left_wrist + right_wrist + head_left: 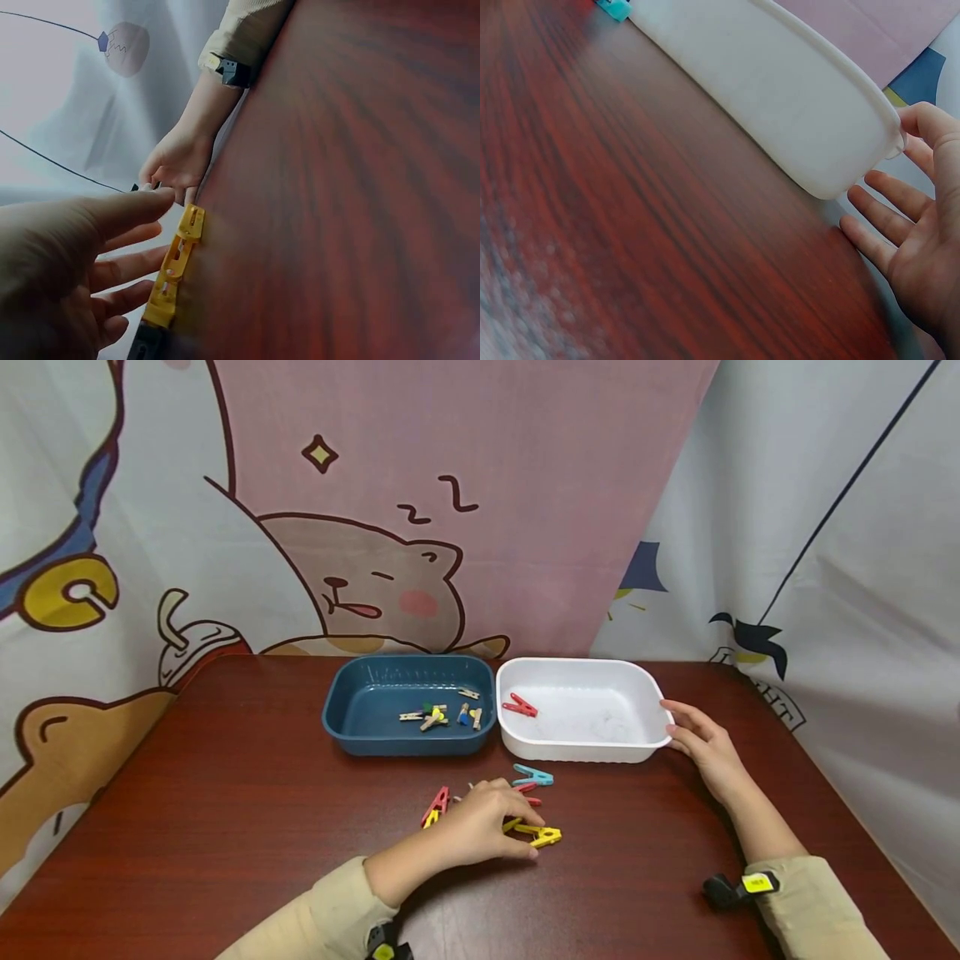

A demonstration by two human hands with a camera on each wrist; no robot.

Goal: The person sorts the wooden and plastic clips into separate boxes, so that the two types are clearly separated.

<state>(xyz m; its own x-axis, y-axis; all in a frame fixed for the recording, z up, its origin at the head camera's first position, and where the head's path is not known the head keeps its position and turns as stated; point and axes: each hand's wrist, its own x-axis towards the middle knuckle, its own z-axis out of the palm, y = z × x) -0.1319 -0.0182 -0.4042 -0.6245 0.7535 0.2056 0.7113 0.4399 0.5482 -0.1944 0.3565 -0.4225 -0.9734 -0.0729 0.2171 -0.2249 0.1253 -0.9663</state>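
Observation:
My left hand (487, 822) hovers low over a loose group of clothespins, thumb and fingers spread apart. Nearest to it is a yellow clothespin (546, 836), also seen beside the fingertips in the left wrist view (178, 259). A red clothespin (436, 805) shows left of the hand, and a light-blue clothespin (533, 775) lies beyond it; others are partly hidden beneath the hand. My right hand (705, 747) touches the right end of the white tray (581, 750). In the right wrist view its thumb is at the rim, with the other fingers extended.
Left of the white tray stands a dark-blue tray (408, 747) holding several small wooden clothespins (433, 720). Inside the white tray lies a red clothespin (521, 705). Both trays sit near the back of the brown table (247, 827), before a printed curtain (555, 485).

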